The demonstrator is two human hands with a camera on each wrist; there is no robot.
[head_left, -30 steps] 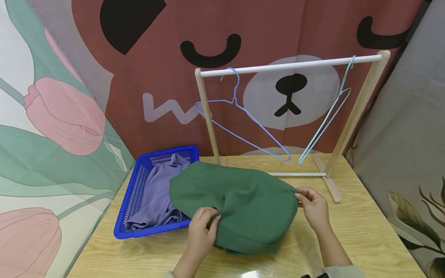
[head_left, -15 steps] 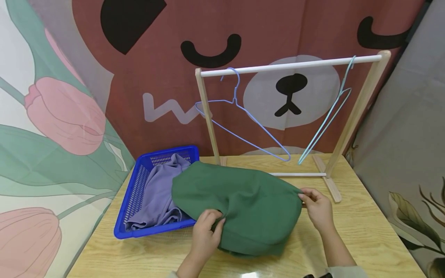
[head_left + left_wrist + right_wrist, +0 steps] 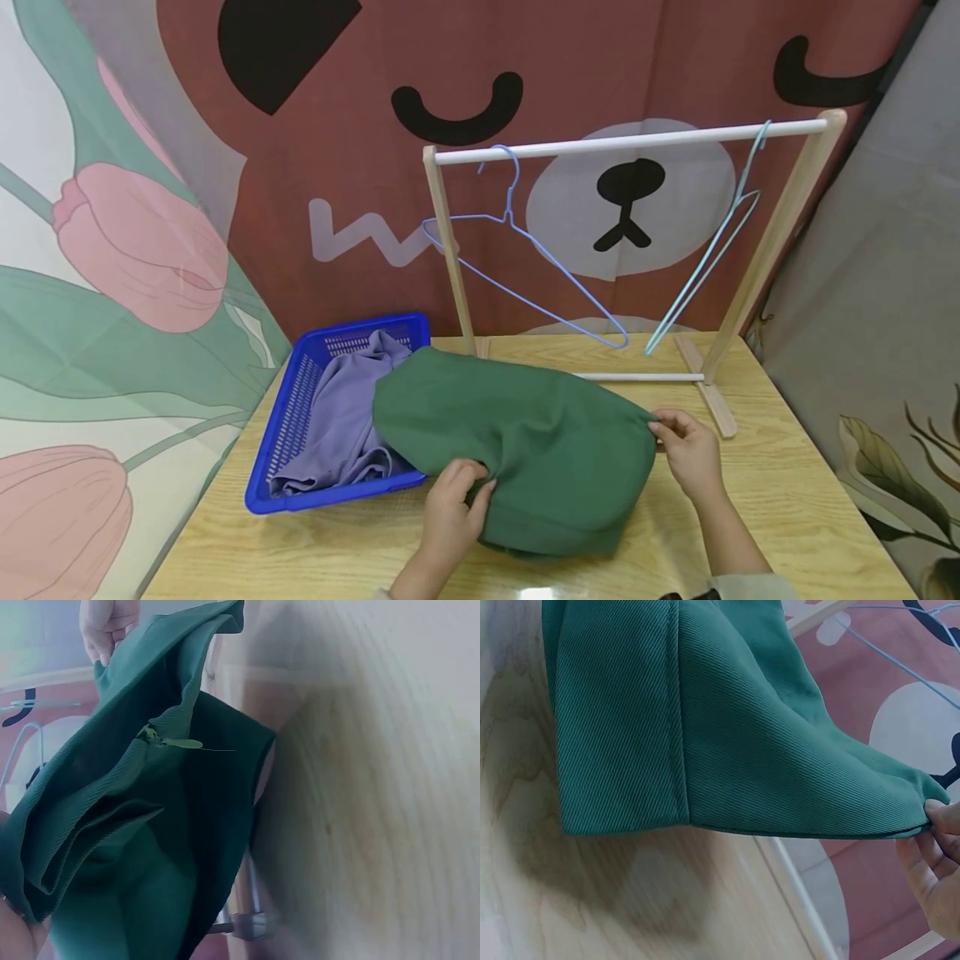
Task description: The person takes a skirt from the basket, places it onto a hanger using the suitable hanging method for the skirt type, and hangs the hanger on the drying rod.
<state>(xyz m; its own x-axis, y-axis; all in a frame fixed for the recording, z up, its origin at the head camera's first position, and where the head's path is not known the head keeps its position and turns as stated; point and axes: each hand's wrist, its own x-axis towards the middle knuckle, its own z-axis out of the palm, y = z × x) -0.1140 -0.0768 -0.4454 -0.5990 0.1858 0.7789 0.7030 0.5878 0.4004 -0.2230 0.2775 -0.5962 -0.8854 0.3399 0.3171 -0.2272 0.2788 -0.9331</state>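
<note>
Both hands hold a dark green twill garment (image 3: 517, 433), with stitched seams and a folded, open edge. My left hand (image 3: 453, 512) pinches its near side. With the thumb and fingers, my right hand (image 3: 686, 454) pinches its far right corner. The cloth hangs between the hands above the table, its left end overlapping the basket in the head view. In the left wrist view, layered folds gape beside a small pale green tab (image 3: 180, 742). A straight seam runs down the cloth (image 3: 679, 720) in the right wrist view.
A blue plastic basket (image 3: 266, 450) holds a purple garment (image 3: 337, 417) on the left of the wooden table (image 3: 780, 500). Behind stands a wooden rack with a white rod (image 3: 630, 143). From it hang a blue hanger (image 3: 555, 262) and a light teal hanger (image 3: 705, 258).
Both hands have shifted slightly to the right, carrying the green garment with them. The basket, rack and hangers stay in place.
</note>
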